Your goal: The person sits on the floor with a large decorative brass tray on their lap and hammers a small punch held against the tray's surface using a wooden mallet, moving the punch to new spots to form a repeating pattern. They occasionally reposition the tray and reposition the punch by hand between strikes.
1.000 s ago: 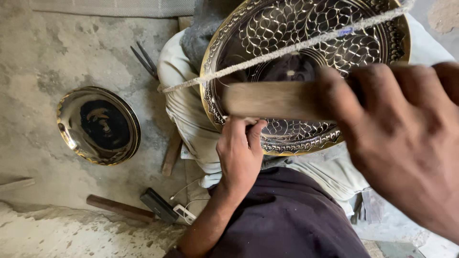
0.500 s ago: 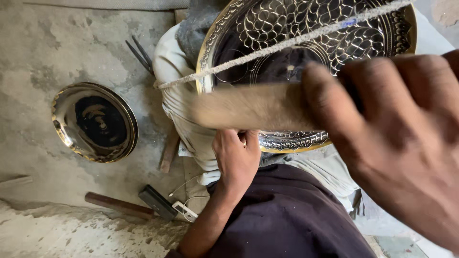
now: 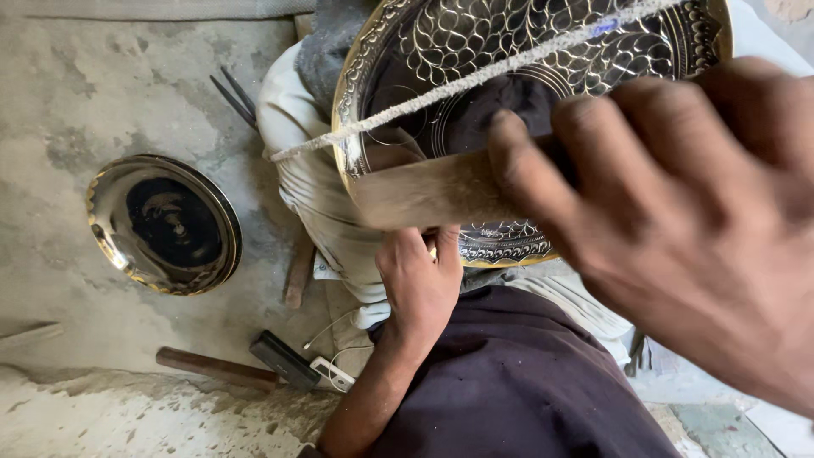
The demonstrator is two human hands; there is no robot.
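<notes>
A large engraved brass tray (image 3: pixel 585 51), dark in the middle with bright leaf-scale patterning and a gilt rim, rests tilted on the person's lap, its lower edge toward the body. A pale cord (image 3: pixel 475 76) runs slantwise across the tray's face, from beyond its upper right rim down past its left rim onto the light cloth (image 3: pixel 297 178) over the knee. The right hand (image 3: pixel 678 212), close to the camera and blurred, has its grip clamped on a wooden handle (image 3: pixel 424 191) that lies crosswise over the tray's lower half; the tool's working end is not visible. The left hand (image 3: pixel 420 284) sits just below the tray's bottom rim, fingers curled up against the edge, grip closed on the rim as far as can be seen. Left of the tray, on the concrete floor (image 3: pixel 76 93), lies a smaller round brass plate (image 3: pixel 165 225) with a dark centre. Below that plate lies a hammer (image 3: pixel 229 365), and above it, beside the cloth, a pair of thin metal tongs (image 3: pixel 233 97).
</notes>
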